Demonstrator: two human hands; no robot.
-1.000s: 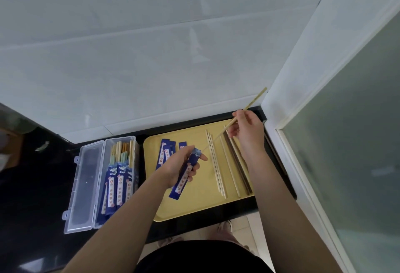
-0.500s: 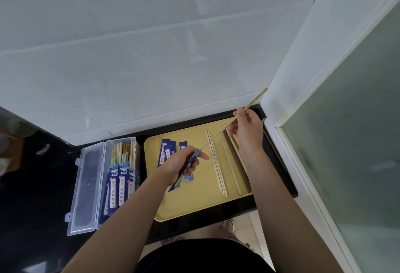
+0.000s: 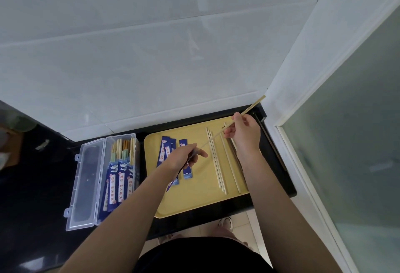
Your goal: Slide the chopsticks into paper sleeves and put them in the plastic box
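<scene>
Above the yellow tray (image 3: pixel 194 205), the right hand (image 3: pixel 244 134) pinches a chopstick (image 3: pixel 251 109) whose tip enters the blue paper sleeve (image 3: pixel 173 183) clasped in the left hand (image 3: pixel 184 158). Sleeved pairs fill the plastic box (image 3: pixel 104 177) at the tray's left edge. Risk: a skewed thrust could tear or crumple the sleeve mouth.

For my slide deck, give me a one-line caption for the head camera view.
Right hand feeds a chopstick into the blue sleeve held by the left hand over a yellow tray.
</scene>
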